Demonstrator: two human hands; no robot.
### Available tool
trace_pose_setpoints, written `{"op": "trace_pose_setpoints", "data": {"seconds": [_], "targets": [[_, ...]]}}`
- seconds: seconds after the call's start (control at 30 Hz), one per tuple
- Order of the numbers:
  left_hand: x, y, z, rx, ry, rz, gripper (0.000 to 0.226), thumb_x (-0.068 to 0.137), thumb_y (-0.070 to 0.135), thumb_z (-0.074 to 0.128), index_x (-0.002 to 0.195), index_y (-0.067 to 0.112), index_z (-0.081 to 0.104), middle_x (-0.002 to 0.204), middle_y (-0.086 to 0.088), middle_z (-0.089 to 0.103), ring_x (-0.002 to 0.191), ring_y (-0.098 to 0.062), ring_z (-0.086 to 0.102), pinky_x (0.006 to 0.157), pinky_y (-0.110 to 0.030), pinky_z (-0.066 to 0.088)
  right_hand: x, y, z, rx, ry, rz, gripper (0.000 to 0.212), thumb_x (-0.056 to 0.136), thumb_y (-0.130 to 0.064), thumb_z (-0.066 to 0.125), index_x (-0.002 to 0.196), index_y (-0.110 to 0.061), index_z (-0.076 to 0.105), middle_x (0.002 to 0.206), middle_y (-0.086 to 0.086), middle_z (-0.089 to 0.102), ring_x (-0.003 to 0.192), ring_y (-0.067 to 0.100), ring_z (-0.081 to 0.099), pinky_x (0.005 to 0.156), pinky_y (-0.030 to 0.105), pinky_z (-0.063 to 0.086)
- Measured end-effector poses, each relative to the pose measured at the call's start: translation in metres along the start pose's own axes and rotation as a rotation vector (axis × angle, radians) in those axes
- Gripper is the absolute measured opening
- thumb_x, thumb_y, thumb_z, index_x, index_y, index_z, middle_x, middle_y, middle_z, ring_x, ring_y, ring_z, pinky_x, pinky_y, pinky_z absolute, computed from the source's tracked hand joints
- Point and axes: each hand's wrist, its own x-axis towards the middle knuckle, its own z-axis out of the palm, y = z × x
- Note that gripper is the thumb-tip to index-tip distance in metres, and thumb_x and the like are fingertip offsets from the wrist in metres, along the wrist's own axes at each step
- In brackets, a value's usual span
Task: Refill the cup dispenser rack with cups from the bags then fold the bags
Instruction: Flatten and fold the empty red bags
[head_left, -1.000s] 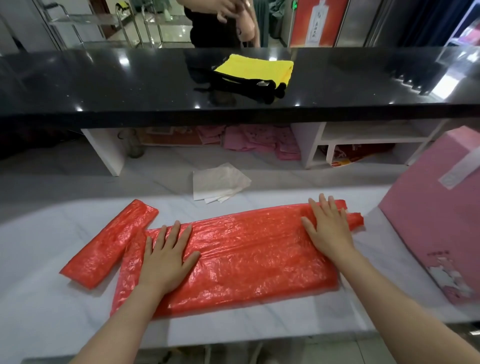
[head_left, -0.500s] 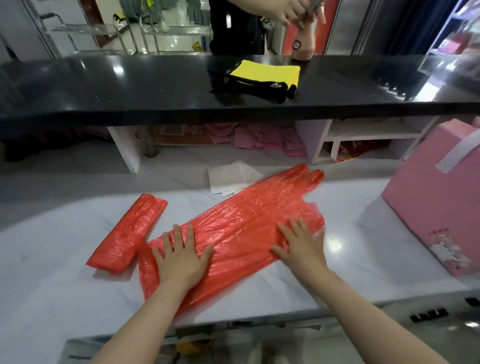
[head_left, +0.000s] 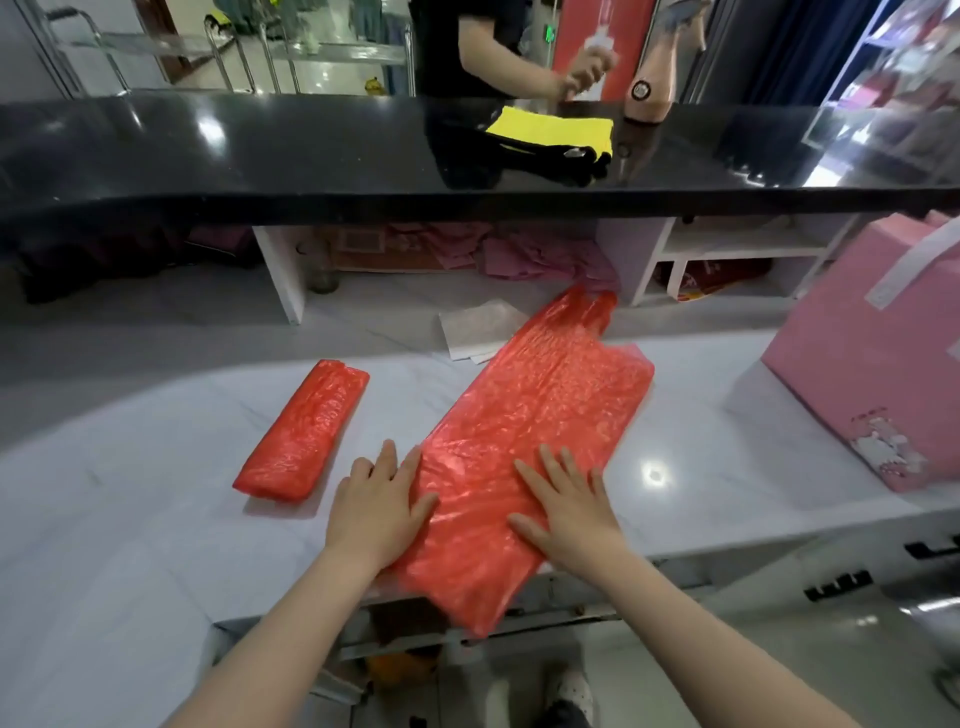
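A flat red plastic bag (head_left: 535, 415) lies lengthwise on the white marble counter (head_left: 130, 519), handles pointing away from me, its near end hanging over the counter's front edge. My left hand (head_left: 382, 506) rests flat on the bag's left edge, fingers spread. On the bag's near right part my right hand (head_left: 566, 506) presses flat, fingers apart. A second red bag (head_left: 304, 431), folded into a narrow strip, lies to the left, apart from my hands. No cups or dispenser rack are in view.
A pink box (head_left: 872, 353) stands at the right. White paper (head_left: 478, 327) lies behind the bag. A black upper counter (head_left: 260, 150) holds a yellow cloth (head_left: 553, 130) and a pink bottle (head_left: 652, 88); a person stands behind it.
The bag has swung from lying crosswise to pointing away from me. Both hands have slid toward its near end, closer together. The view has shifted left and down.
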Motion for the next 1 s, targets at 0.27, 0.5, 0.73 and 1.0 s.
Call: {"op": "trace_pose_setpoints", "data": {"seconds": [0.27,0.5,0.73,1.0], "targets": [[-0.005,-0.001,0.009,-0.073,0.071,0.456,0.05,0.098,0.034,0.032,0.148,0.027,0.028,0.156,-0.002,0.018,0.142,-0.028,0.028,0.115,-0.043,0.018,-0.026,0.03,-0.032,-0.091,0.397,0.026,0.049,0.09,-0.046,0.051,0.126,-0.013,0.06,0.137,0.017,0.052,0.124,0.039,0.051,0.103,0.052,0.04],[0.004,-0.007,0.014,-0.089,-0.062,0.442,0.079,0.081,0.068,-0.012,0.149,0.034,0.008,0.154,0.014,-0.007,0.147,-0.012,0.005,0.116,-0.026,-0.004,-0.075,0.016,0.007,-0.202,0.237,-0.273,0.091,0.072,-0.082,0.034,0.137,-0.022,0.053,0.14,0.008,0.052,0.128,0.031,0.05,0.098,0.06,0.041],[-0.001,-0.01,0.012,-0.098,-0.076,0.476,0.085,0.075,0.083,0.01,0.145,0.04,-0.011,0.154,0.009,-0.014,0.146,-0.013,-0.007,0.113,-0.027,-0.012,-0.078,0.016,0.008,0.113,0.261,-0.19,0.055,0.084,-0.033,0.072,0.136,-0.028,0.054,0.146,0.002,0.043,0.137,0.027,0.038,0.112,0.048,0.03],[-0.005,0.01,0.004,-0.463,0.218,0.539,0.061,0.071,0.017,0.079,0.129,0.019,0.059,0.142,0.0,0.049,0.127,-0.018,0.048,0.106,-0.037,0.037,-0.072,0.044,-0.008,0.411,0.148,-0.01,0.047,0.101,-0.041,0.034,0.147,-0.027,0.038,0.153,-0.001,0.033,0.143,0.013,0.028,0.117,0.024,0.017]]}}
